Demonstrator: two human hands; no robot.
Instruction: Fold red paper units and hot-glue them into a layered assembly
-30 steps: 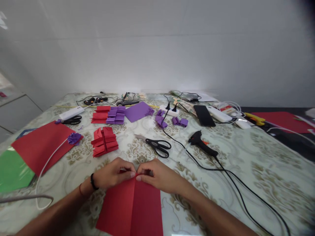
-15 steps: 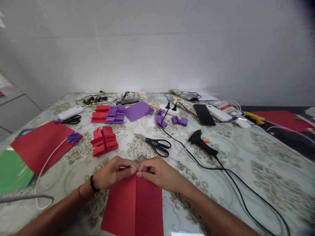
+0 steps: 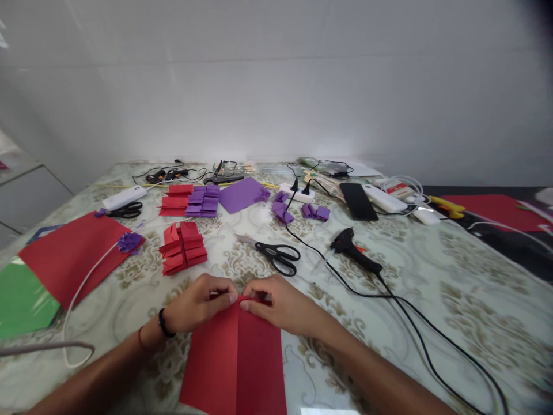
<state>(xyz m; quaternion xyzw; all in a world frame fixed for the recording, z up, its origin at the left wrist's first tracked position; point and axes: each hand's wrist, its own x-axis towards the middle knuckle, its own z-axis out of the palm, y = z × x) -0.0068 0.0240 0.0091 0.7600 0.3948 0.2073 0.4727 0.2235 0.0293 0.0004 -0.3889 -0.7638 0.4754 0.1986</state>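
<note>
A red paper sheet [image 3: 237,363] with a centre crease lies on the patterned table [image 3: 432,300] in front of me. My left hand [image 3: 199,302] and my right hand [image 3: 276,302] meet at its far edge, thumbs and fingers pinched closed on the paper's top edge either side of the crease. Black scissors [image 3: 276,255] lie just beyond my hands. A black glue gun [image 3: 356,253] rests to the right of them, its cable running toward me.
Folded red paper pieces [image 3: 184,248] and purple ones [image 3: 204,202] lie at mid-left. A large red sheet [image 3: 69,253] over a green one [image 3: 21,300] sits far left. A phone [image 3: 358,202], power strip [image 3: 298,194] and cables crowd the back.
My hands stay pinched at the sheet's far edge. The red sheet has shifted slightly on the table.
</note>
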